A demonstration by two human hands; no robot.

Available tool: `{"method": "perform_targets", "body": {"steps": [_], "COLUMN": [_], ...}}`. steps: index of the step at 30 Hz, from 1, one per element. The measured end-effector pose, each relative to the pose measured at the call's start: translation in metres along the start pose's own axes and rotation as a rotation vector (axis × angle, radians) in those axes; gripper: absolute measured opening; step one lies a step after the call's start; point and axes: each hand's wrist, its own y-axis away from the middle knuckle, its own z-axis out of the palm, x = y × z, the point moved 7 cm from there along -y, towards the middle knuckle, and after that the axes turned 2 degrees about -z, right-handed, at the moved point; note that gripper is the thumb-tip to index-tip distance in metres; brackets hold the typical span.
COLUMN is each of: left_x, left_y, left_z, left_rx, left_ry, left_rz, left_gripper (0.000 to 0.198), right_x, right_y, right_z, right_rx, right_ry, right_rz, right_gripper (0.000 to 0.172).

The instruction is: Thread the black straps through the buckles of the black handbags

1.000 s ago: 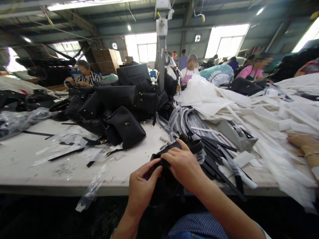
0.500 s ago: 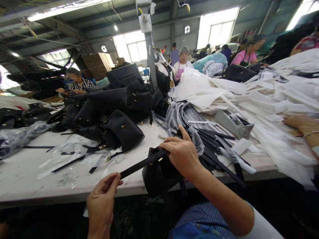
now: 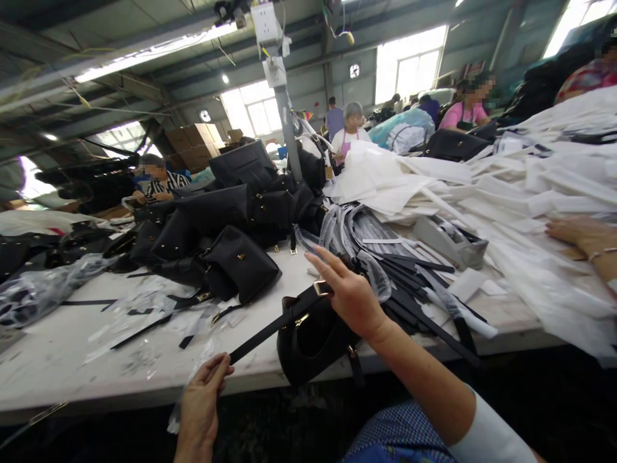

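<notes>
Several clear plastic wrappers (image 3: 43, 289) are strewn over the left of the white table (image 3: 62, 360). Behind them one heap of black bags (image 3: 226, 212) is piled; roughly ten can be made out, though an exact count is prevented by the overlap. A small gold clasp is carried by each visible front, and no lettering can be read.

At the near edge, the left hand (image 3: 200, 402) is raised with the wrist bent, its thumb and forefinger pinched together on the low end of one black strap (image 3: 270, 325). The strap is stretched taut, slanting up to the right across one black bag (image 3: 308, 344) that hangs over the table edge.

The strap's upper end, by one gold buckle (image 3: 321, 287), is gripped by the right hand (image 3: 354, 299), apparently under the thumb, while two fingers are held straight out.

Further right, one bundle of wrapped straps (image 3: 385, 257) is spread, then many white sheets (image 3: 520, 186). One hand of another person (image 3: 576, 233) is rested on these.
</notes>
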Motion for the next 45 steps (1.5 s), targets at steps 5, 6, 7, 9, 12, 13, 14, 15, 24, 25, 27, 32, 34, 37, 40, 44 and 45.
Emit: {"method": "perform_targets", "body": {"steps": [5,6,7,9,12,13,14,15,24,25,27,32,34,37,40,44,45], "left_x": [0.051,0.073,0.096,0.133,0.172,0.180,0.184,0.185,0.170,0.168,0.166,0.173,0.183,0.199,0.204,0.189,0.185], "left_y": [0.011,0.023,0.037,0.067,0.109,0.121,0.130,0.136,0.124,0.125,0.129,0.135,0.131,0.126,0.123,0.115,0.113], "left_z": [0.029,0.039,0.051,0.087,0.151,0.169,0.183,0.195,0.208,0.208,0.208,0.204,0.201,0.199,0.203,0.213,0.214], "left_rx": [-0.061,-0.017,0.019,-0.098,-0.565,-0.731,-0.883,-1.010,-1.209,-1.215,-1.227,-1.195,-1.128,-1.018,-0.912,-0.820,-0.809], "left_ry": [-0.420,-0.472,-0.489,-0.470,-0.387,-0.363,-0.346,-0.328,-0.097,-0.087,-0.070,-0.008,0.030,0.100,0.164,0.176,0.184], "left_rz": [0.355,0.499,0.636,0.770,0.805,0.780,0.730,0.665,0.237,0.216,0.178,0.196,0.248,0.359,0.469,0.523,0.520], "left_gripper": [0.051,0.049,0.049,0.046,0.045,0.045,0.044,0.042,0.039,0.039,0.038,0.033,0.032,0.029,0.026,0.024,0.024], "right_x": [0.011,0.009,0.007,0.003,-0.005,-0.007,-0.010,-0.013,0.009,0.021,0.033,0.038,0.038,0.038,0.037,0.030,0.029], "right_y": [-0.005,-0.005,-0.004,-0.003,-0.005,-0.005,-0.004,-0.002,0.071,0.076,0.078,0.038,0.012,-0.022,-0.035,-0.022,-0.017], "right_z": [-0.017,-0.018,-0.018,-0.019,-0.023,-0.026,-0.030,-0.036,-0.077,-0.063,-0.037,-0.029,-0.035,-0.037,-0.029,-0.013,-0.011], "right_rx": [0.081,0.082,0.087,0.101,0.083,0.064,0.044,0.031,0.250,0.175,0.059,0.219,0.295,0.391,0.438,0.275,0.235], "right_ry": [-0.009,0.019,0.047,0.084,0.096,0.094,0.090,0.087,-0.312,-0.442,-0.726,-1.219,-1.308,-1.435,-1.482,-1.273,-1.178], "right_rz": [-0.017,-0.054,-0.083,-0.110,-0.142,-0.160,-0.181,-0.204,0.162,0.325,0.553,0.710,0.709,0.705,0.688,0.602,0.572], "right_gripper": [0.065,0.064,0.063,0.060,0.054,0.053,0.054,0.055,0.015,0.026,0.043,0.051,0.044,0.033,0.032,0.040,0.040]}}
